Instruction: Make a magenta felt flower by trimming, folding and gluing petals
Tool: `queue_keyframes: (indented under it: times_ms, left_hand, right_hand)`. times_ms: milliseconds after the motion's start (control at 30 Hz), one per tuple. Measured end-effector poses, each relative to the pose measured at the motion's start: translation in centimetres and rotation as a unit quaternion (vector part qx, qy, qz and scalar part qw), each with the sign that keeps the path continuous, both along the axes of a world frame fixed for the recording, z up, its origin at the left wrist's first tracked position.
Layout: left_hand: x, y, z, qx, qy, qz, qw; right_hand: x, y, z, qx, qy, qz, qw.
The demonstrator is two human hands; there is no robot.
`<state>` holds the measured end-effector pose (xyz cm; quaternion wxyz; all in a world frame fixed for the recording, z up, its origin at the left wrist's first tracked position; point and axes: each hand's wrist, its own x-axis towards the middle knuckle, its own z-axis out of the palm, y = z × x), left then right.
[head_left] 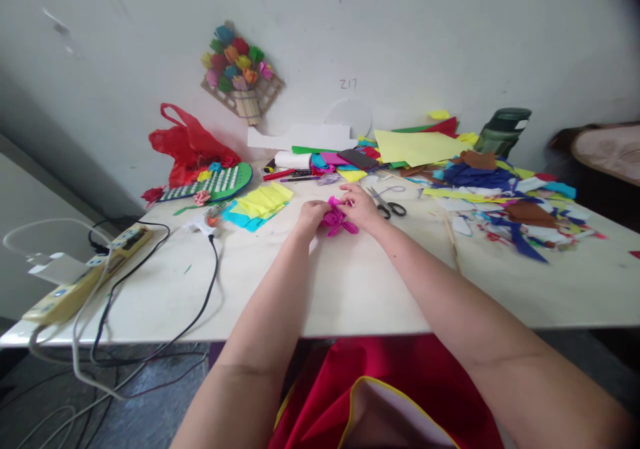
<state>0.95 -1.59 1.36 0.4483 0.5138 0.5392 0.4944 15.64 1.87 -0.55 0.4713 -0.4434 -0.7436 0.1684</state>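
Soft, diffuse light greys the wall [425,42], with stretched, blurry edges and a dark upper-right corner.

A magenta paper flower [336,221], petals [350,227] spread, sits between the fingers [349,194].

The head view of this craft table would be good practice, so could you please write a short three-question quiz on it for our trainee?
1. True or false: the scissors lie on the table, to the right of the right hand.
2. Fill in the blank: the yellow paper to the left of the left hand lies partly over ____.
3. Multiple choice: what is in the grip of both hands?
A) the scissors
B) the yellow paper
C) the pink paper flower

Key: 1. True. 2. Light blue paper. 3. C.
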Motion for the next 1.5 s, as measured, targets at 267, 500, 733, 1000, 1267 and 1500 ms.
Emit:
queue_keyframes:
  times_ms: [267, 500, 733, 1000, 1267, 1500]
  left_hand:
    - [-0.2, 0.1, -0.1, -0.021, -0.016, -0.004, 1.000]
    - [-0.5, 0.5, -0.3, -0.023, -0.036, 0.001, 0.999]
    - [-0.6, 0.4, -0.3, 0.004, -0.047, 0.011, 0.999]
    - [-0.5, 0.2, -0.1, -0.020, 0.016, 0.020, 0.999]
    - [-0.3, 0.5, -0.2, -0.003, 0.096, 0.054, 0.994]
    - [-0.4, 0.2, -0.1, -0.033, 0.002, -0.002, 0.999]
  right_hand:
    - [0.3, 0.3, 0.0, -0.011, 0.067, 0.068, 0.995]
    - [0.6, -0.4, 0.7, -0.019, 0.062, 0.141, 0.988]
    - [1.6, -0.9, 1.6, -0.018, 0.016, 0.196, 0.980]
    - [1.5, -0.3, 0.9, 0.006, -0.037, 0.160, 0.986]
    - [0.8, 0.7, 0.2, 0.100, -0.110, 0.117, 0.982]
    - [0.6, 0.4, 0.2, 0.108, -0.072, 0.129, 0.983]
